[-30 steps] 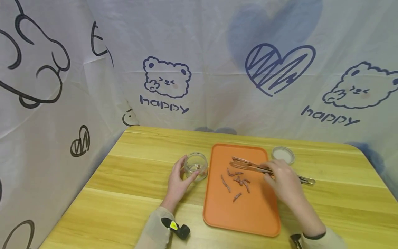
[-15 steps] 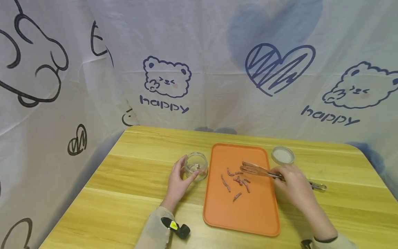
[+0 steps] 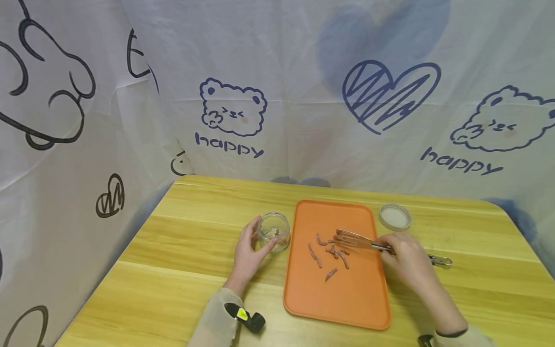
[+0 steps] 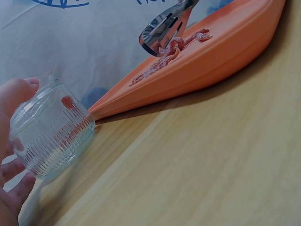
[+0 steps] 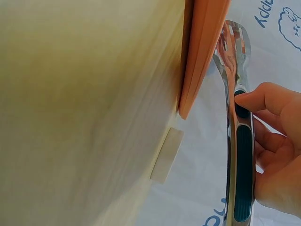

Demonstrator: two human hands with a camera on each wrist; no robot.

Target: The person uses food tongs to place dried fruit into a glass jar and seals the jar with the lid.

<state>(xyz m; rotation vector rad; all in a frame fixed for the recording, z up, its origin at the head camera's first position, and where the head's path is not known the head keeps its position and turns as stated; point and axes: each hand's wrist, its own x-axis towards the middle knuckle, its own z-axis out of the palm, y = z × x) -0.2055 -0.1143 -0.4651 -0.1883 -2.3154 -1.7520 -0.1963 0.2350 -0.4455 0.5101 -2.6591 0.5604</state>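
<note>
My left hand point(image 3: 248, 253) holds a clear ribbed glass jar point(image 4: 54, 127) on the table, thumb on one side and fingers on the other. A few reddish bits show inside the jar. My right hand point(image 3: 407, 255) grips metal tongs point(image 5: 243, 174) with dark handle pads, thumb pressing one arm. Several thin reddish-brown strips, like dried meat point(image 3: 333, 251), lie on an orange tray point(image 3: 338, 306). The tong heads are low over the tray, right at the far-right edge of the strips. In the left wrist view they overlap the strip pile.
A round clear-rimmed lid point(image 3: 395, 217) lies on the wooden table point(image 3: 195, 231) beyond the tray's right side. Behind and to the left hangs a white printed cloth point(image 3: 303, 144). The jar stands close to the tray's left edge.
My right hand has moved right and nearer to me with the tongs, and the tong heads have come down toward the strips. The left hand and jar have stayed put.
</note>
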